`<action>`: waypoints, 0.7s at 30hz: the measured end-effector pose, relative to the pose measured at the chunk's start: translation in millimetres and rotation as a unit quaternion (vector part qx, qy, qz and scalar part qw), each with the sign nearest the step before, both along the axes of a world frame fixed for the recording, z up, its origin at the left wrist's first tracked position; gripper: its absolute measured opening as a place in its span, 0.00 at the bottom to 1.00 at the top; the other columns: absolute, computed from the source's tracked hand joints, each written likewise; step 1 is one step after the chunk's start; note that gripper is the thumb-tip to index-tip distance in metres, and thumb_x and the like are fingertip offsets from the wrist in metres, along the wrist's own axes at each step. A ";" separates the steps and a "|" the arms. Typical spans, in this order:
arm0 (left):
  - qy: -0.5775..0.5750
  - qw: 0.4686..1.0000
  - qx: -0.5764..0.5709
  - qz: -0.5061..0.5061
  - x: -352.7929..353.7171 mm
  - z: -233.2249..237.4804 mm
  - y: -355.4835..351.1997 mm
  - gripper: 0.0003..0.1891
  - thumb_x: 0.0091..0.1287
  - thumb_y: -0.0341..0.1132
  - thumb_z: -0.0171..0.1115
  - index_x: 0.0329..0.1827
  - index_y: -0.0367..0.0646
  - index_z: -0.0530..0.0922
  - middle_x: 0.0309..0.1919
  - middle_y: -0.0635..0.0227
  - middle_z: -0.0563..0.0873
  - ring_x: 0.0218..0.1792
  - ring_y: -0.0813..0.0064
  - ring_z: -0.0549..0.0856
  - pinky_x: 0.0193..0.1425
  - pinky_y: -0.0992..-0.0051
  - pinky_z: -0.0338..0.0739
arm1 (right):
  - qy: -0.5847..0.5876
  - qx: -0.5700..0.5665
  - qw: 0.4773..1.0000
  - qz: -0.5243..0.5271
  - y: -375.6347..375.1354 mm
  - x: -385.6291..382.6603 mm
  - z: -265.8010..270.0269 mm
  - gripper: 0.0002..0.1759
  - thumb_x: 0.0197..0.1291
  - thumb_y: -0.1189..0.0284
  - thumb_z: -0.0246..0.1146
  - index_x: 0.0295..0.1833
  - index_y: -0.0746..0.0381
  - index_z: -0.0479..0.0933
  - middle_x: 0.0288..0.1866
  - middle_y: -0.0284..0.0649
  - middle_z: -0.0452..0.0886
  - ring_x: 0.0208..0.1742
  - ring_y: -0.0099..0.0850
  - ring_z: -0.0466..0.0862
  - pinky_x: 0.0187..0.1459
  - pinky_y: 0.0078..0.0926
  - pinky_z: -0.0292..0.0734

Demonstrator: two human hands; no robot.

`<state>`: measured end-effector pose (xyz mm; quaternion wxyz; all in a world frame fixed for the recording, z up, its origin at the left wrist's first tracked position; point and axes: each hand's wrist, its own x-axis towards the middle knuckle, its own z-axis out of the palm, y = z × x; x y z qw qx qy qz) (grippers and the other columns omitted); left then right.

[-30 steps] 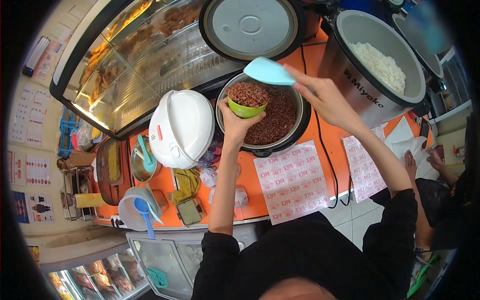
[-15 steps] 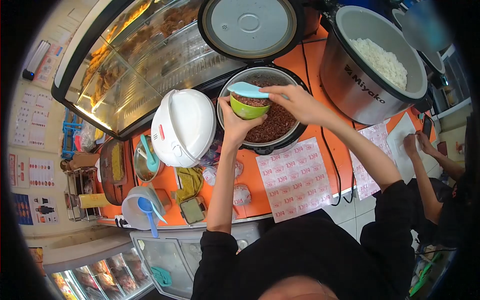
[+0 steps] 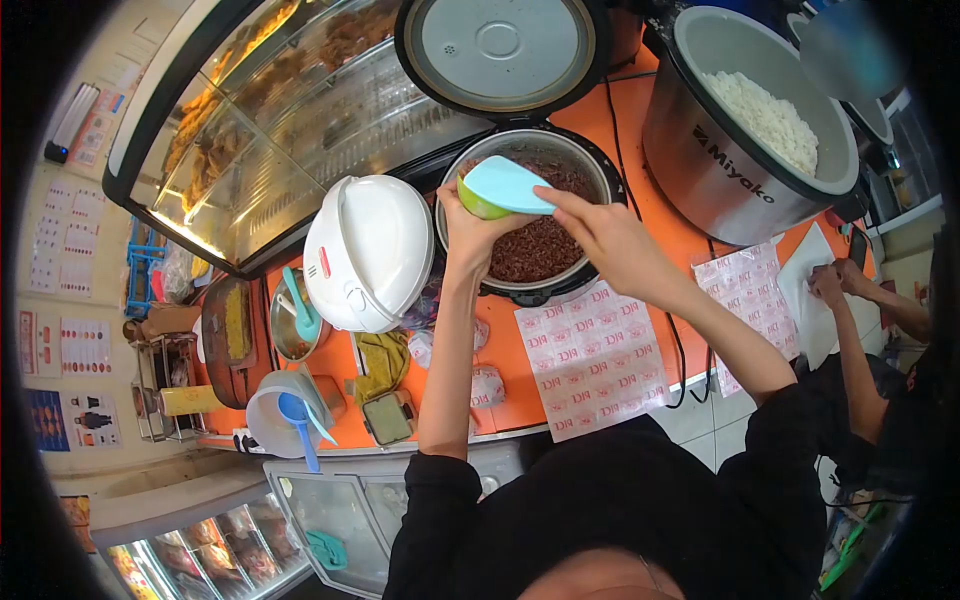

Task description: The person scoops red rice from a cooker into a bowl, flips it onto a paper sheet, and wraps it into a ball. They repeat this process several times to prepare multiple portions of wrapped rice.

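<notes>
My left hand (image 3: 472, 232) is wrapped round a small green bowl (image 3: 478, 203) above an open rice cooker (image 3: 600, 180). In my right hand (image 3: 610, 240) is the handle of a light blue rice paddle (image 3: 508, 186). Its flat blade lies over the bowl's mouth and hides what is inside. Below both hands, dark reddish-brown rice (image 3: 540, 250) fills the cooker's pot. The cooker's round lid (image 3: 500, 55) stands raised behind it.
A white-lidded cooker (image 3: 370, 250) stands left, before a glass food cabinet (image 3: 300, 110). A large Miyako cooker (image 3: 710, 170) holds white rice. Printed paper sheets (image 3: 592, 365) lie in front. At far right are a co-worker's hands (image 3: 835, 280) at white paper.
The paddle blade has turned from edge-on to flat across the bowl, covering the rice seen in it before. My right hand has shifted slightly right and down; the bowl has tilted.
</notes>
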<state>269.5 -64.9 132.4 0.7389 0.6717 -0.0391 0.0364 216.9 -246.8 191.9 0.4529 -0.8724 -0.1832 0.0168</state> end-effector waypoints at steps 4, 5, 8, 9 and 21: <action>0.004 0.999 -0.049 -0.019 1.4 -2.2 0.2 0.42 0.33 0.20 0.77 0.48 0.40 0.55 0.48 0.59 0.71 0.51 0.69 0.77 0.53 0.70 0.77 | -0.078 -0.018 0.997 -0.012 0.9 -2.2 -14.7 0.18 0.66 0.68 0.48 0.61 0.57 0.67 0.31 0.54 0.78 0.32 0.52 0.78 0.34 0.46 0.72; -0.010 0.998 -0.054 -0.013 0.8 -0.3 2.2 0.41 0.33 0.19 0.77 0.47 0.40 0.55 0.48 0.58 0.71 0.51 0.68 0.76 0.54 0.70 0.76 | -0.082 -0.024 0.996 -0.017 0.0 -4.6 -13.1 0.18 0.66 0.68 0.48 0.61 0.57 0.68 0.32 0.54 0.79 0.32 0.52 0.78 0.34 0.45 0.72; -0.005 0.993 -0.100 -0.061 -2.4 9.2 7.2 0.41 0.33 0.18 0.76 0.47 0.40 0.55 0.48 0.58 0.71 0.51 0.68 0.76 0.54 0.69 0.76 | -0.002 0.006 0.999 -0.036 -11.5 -3.8 -12.4 0.18 0.66 0.68 0.48 0.59 0.59 0.69 0.39 0.54 0.79 0.38 0.51 0.79 0.39 0.40 0.74; -0.005 0.993 -0.101 -0.060 -3.8 8.3 8.4 0.41 0.33 0.18 0.76 0.47 0.40 0.55 0.48 0.58 0.71 0.51 0.68 0.76 0.54 0.69 0.76 | -0.001 0.005 0.999 -0.034 -12.4 2.5 -18.5 0.18 0.66 0.68 0.48 0.59 0.59 0.69 0.39 0.54 0.79 0.38 0.51 0.79 0.39 0.40 0.74; -0.030 0.998 0.056 -0.029 -5.4 -2.3 7.8 0.42 0.32 0.26 0.80 0.46 0.38 0.56 0.44 0.62 0.70 0.47 0.74 0.76 0.51 0.76 0.75 | 0.059 0.043 0.997 0.022 1.6 24.7 -27.4 0.18 0.66 0.67 0.48 0.55 0.66 0.72 0.48 0.55 0.77 0.52 0.44 0.77 0.51 0.35 0.71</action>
